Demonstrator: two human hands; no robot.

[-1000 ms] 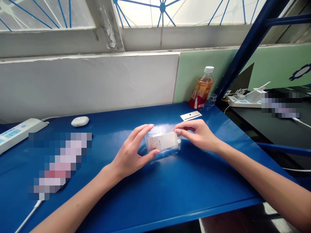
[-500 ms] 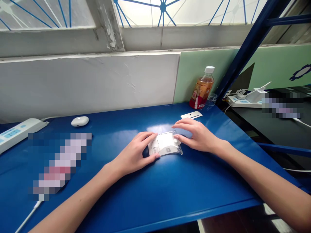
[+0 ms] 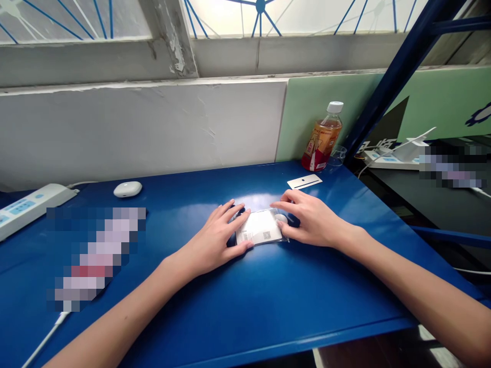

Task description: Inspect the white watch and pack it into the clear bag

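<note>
A small clear plastic packet point(image 3: 264, 225) with a white insert, printed with a square code, lies on the blue desk between my hands. My left hand point(image 3: 222, 232) holds its left end down, thumb on the near side and fingers spread toward the far side. At the right end, a white rounded piece point(image 3: 282, 219) shows at the packet's edge; whether it lies inside or outside is unclear. My right hand point(image 3: 307, 217) has its thumb against this piece and its index finger by the packet's far corner. The other right fingers are curled.
Behind my right hand lies a flat white card point(image 3: 305, 181), with a drink bottle point(image 3: 322, 138) near the wall. A white earbud case point(image 3: 128, 189), a power strip point(image 3: 34, 207) and a blurred-out cabled device point(image 3: 95, 255) occupy the left. A blue metal post point(image 3: 395, 76) rises at right.
My left fingers have spread wider over the packet. My right index finger has bent, its hand shifting slightly, and more of the white rounded piece shows. The view has shifted slightly.
</note>
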